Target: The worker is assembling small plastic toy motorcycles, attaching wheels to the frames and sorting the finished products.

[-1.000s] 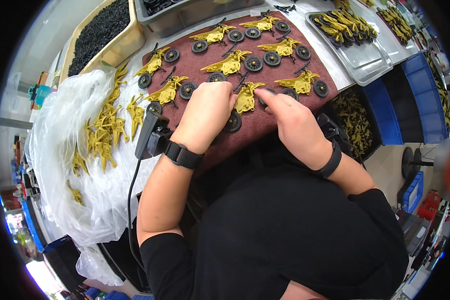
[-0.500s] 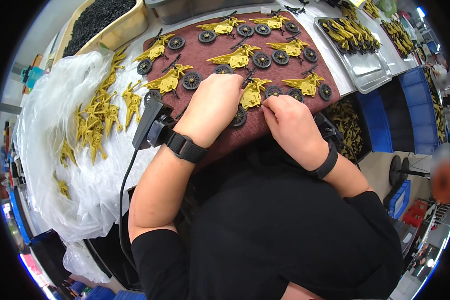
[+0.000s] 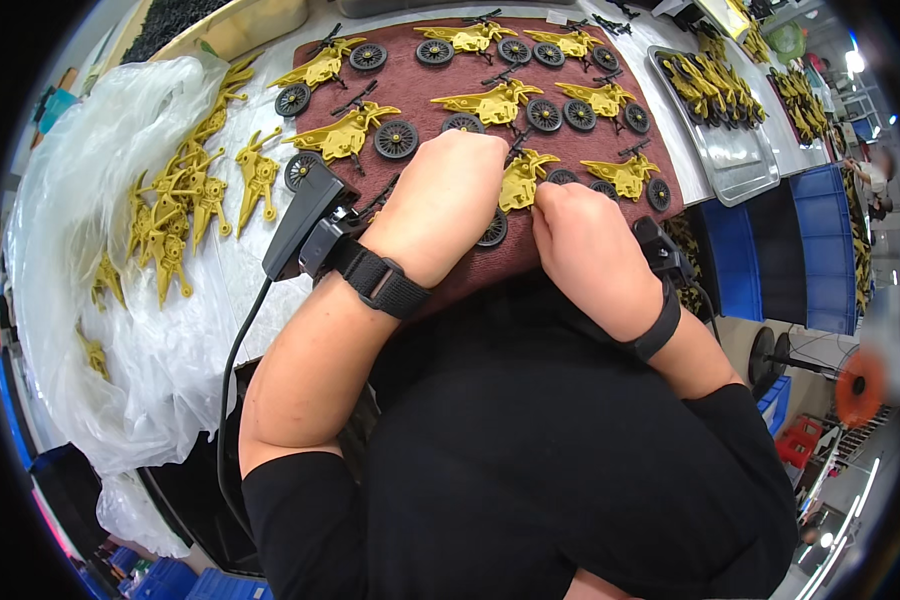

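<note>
Between my hands lies a yellow toy motorcycle (image 3: pixel 523 184) with black spoked wheels, on a dark red cloth (image 3: pixel 415 185). My left hand (image 3: pixel 457 190) is closed at its left side, the fingertips hidden behind the back of the hand. My right hand (image 3: pixel 588 240) is closed in a pinch, thumb and fingers against the right edge of the yellow body. What the fingertips grip in detail is covered. One black wheel (image 3: pixel 493 229) shows just below the body. Several similar toy motorcycles stand in rows around it, among them one (image 3: pixel 342 137) left of my left hand.
Loose yellow parts (image 3: pixel 170 220) lie on a crumpled clear plastic bag (image 3: pixel 90 200) at left. A metal tray (image 3: pixel 715 150) with yellow-and-black pieces sits at far right. Behind the cloth is a beige tub (image 3: pixel 230 35). Blue bins (image 3: pixel 820 245) stand beyond the right edge.
The whole view has shifted a little, so the cloth's toys appear farther right. Both hands stay at the same toy motorcycle; my right hand's fingers have drawn slightly closer to its body.
</note>
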The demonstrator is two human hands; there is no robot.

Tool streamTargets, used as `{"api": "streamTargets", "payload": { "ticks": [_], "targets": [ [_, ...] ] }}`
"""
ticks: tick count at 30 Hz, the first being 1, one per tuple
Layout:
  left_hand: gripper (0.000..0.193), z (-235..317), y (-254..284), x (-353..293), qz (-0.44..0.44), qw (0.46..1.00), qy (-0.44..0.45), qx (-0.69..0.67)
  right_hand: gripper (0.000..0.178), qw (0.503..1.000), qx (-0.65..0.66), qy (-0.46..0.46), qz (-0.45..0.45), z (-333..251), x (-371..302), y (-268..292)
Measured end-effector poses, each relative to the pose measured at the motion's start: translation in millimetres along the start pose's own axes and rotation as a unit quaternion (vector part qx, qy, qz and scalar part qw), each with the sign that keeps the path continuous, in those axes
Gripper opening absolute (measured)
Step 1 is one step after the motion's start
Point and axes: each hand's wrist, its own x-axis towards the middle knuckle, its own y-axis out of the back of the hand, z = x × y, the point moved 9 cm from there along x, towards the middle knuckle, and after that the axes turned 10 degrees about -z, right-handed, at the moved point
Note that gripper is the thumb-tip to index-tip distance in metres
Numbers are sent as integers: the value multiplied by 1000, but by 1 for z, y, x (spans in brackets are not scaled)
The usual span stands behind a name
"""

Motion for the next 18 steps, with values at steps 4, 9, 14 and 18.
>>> {"api": "streamTargets", "payload": {
  "ticks": [4,9,14,18],
  "targets": [
    [13,3,3,1,15,1000,-5,5,10,998,29,-48,-9,14,13,-2],
    [16,1,7,-2,10,1000,10,12,14,996,77,-34,19,15,-4,10],
    [30,20,30,0,30,991,22,-129,10,966,219,-54,129,28,-24,41],
    [48,32,-3,-6,-122,839,105,-519,25,949,270,53,153,12,-29,57]
  ]
}}
